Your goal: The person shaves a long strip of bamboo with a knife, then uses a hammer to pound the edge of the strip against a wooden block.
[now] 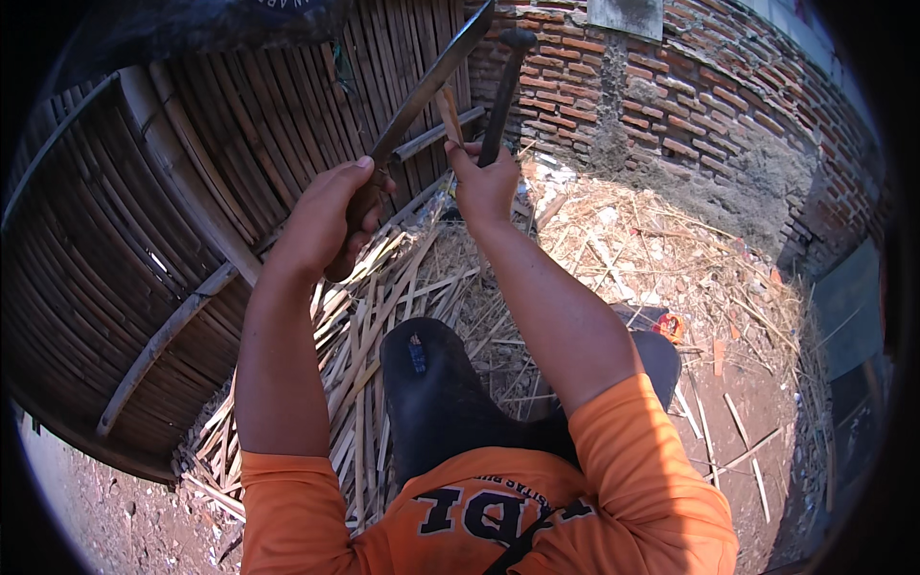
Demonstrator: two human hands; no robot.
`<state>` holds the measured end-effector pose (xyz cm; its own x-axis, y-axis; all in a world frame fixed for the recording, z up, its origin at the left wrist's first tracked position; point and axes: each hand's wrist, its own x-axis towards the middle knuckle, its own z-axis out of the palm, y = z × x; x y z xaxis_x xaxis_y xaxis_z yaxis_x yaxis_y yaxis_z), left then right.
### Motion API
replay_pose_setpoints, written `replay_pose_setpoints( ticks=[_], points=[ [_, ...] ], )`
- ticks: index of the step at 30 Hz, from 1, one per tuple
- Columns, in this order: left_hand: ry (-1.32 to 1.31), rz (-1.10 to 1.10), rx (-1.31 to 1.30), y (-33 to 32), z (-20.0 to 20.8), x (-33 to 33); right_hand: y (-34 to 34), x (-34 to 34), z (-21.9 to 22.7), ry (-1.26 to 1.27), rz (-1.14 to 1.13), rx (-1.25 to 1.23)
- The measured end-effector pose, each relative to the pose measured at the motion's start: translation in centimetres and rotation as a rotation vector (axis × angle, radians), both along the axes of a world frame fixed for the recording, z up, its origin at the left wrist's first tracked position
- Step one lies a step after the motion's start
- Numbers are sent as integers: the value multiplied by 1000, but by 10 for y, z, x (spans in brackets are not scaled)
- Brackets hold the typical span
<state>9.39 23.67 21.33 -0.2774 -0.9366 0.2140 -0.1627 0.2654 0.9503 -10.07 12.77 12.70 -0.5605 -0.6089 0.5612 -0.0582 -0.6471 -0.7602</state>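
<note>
Head view: upper centre, the left hand [331,216] wraps closed around the handle of a long grey-steel machete [428,86], slanted upward, probably keeping its edge clear. The right hand [487,190], curled shut, grips a flat tan bamboo piece [449,116] and a black knobbed rod [503,96] (seemingly bunched for one-handed control).

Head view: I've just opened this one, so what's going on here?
The person's left hand grips a machete by its handle, blade slanting up and to the right. The right hand holds a short wooden piece and a dark knob-ended tool. The blade is close to the piece; whether they touch, I can't tell. Long thin strips lie heaped beside the person's left leg.
</note>
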Motion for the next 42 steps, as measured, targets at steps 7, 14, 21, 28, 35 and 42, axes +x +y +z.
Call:
replay_pose_setpoints(
  ticks=[7,14,21,28,35,42],
  points=[
    [-5,16,2,-3,-4,7,6,3,1,23,28,29],
    [-33,27,-18,-5,-5,10,10,3,2,46,14,57],
    [-18,13,-23,-5,-8,12,9,2,1,61,-4,68],
    [-50,31,-15,-4,-8,12,10,-1,2,57,9,78],
    [-96,28,-45,-7,-7,12,12,-15,1,216,-8,98],
    [-116,17,-19,-9,1,19,63,-85,27,223,189,57]
  ],
)
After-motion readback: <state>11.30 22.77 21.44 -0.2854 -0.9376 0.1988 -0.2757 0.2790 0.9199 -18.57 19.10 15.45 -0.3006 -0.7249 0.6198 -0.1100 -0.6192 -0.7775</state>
